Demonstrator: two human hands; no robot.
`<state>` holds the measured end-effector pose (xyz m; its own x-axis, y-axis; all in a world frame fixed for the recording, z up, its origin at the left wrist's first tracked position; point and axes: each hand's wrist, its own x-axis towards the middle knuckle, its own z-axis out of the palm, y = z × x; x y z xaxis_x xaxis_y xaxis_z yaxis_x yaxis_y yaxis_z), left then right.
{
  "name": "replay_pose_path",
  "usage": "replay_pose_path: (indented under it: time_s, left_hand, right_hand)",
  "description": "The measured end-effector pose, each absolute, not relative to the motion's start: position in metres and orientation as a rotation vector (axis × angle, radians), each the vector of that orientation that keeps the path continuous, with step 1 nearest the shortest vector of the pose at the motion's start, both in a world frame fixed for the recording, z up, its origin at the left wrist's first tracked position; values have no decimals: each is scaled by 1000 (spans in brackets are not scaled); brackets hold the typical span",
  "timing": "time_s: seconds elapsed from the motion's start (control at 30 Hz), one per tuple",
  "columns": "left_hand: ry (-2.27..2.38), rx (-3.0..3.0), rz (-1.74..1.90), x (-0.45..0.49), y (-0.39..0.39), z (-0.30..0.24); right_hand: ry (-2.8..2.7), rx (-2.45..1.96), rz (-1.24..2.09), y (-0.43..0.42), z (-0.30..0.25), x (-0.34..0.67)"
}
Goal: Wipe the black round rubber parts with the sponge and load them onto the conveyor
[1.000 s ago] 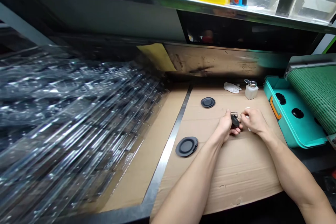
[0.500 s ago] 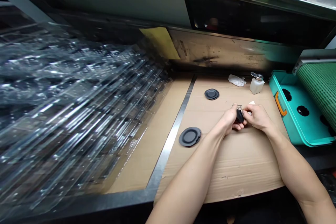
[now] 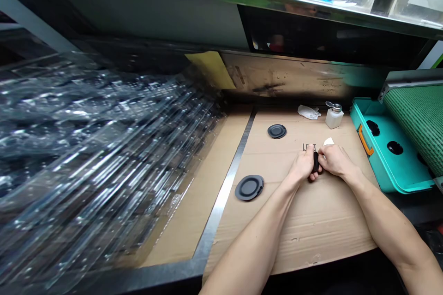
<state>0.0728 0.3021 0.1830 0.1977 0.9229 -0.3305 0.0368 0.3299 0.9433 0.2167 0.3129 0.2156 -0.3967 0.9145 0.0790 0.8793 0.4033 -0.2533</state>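
Left hand pinching a black piece tipped on edge, right hand bunched around a white wipe beside it, two black discs lying on cardboard.

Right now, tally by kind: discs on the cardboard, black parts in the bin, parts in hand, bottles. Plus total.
Discs on cardboard: 2
Black parts in bin: 3 visible, one partly hidden
Held part, left hand: 1, mostly covered
Bottle: 1
Total: 7 visible
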Motion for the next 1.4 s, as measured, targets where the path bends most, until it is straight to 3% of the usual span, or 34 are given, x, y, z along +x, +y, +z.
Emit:
replay_pose_path:
  time_s: [0.27, 0.73, 0.97, 1.13, 1.4]
  left_hand:
    - [949, 398, 965, 56, 317, 197]
    - [735, 29, 947, 39, 320, 212]
    - [603, 339, 1025, 42, 316, 209]
    - [1045, 990, 1484, 56, 305, 206]
    - [1244, 1496, 1511, 62, 293, 206]
  right_hand:
    - [-2188, -1319, 480, 319, 217, 236]
    - [-1926, -1662, -47, 345, 210, 278]
    - [-1991, -1755, -176, 344, 206, 280]
    - [-2145, -1718, 91, 331, 204, 254]
    - [-2274, -1745, 139, 325, 200, 244]
